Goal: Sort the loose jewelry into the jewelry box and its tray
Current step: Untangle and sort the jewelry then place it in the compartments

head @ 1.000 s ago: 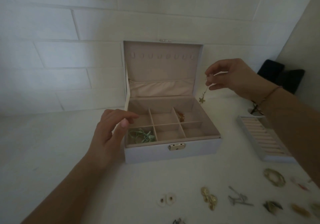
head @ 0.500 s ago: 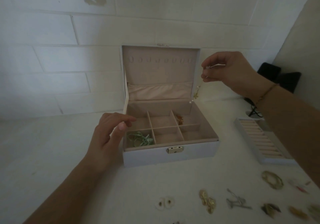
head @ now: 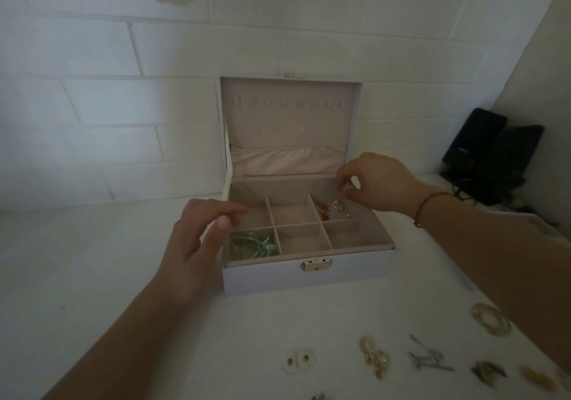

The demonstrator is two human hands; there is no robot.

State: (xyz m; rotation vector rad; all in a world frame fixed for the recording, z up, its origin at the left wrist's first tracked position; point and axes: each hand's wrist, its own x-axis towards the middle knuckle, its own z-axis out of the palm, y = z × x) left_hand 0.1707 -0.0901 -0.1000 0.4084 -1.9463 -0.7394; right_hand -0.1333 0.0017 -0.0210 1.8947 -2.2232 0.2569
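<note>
Writing: none readable; the dark devices (head: 491, 158) at right show no legible mark.
Jewelry box (head: 309, 273): open on the tabletop (head: 92, 260), green band (head: 251, 245) in the front-left compartment.
Right hand (head: 375, 183): fingertips pinch a small dangling earring (head: 340, 205) over the back-right compartment.
Left hand (head: 200, 236): loosely open, empty, beside the box's left wall.
Loose jewelry (head: 375, 361): on the tabletop, front right.

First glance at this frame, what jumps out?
The open jewelry box sits centre, lid upright against the wall. The right hand pinches a small chain piece over the box's back-right compartment, while the left hand hovers open at its left edge. Green hair ties lie in the front-left compartment; loose gold earrings lie on the table in front.
</note>
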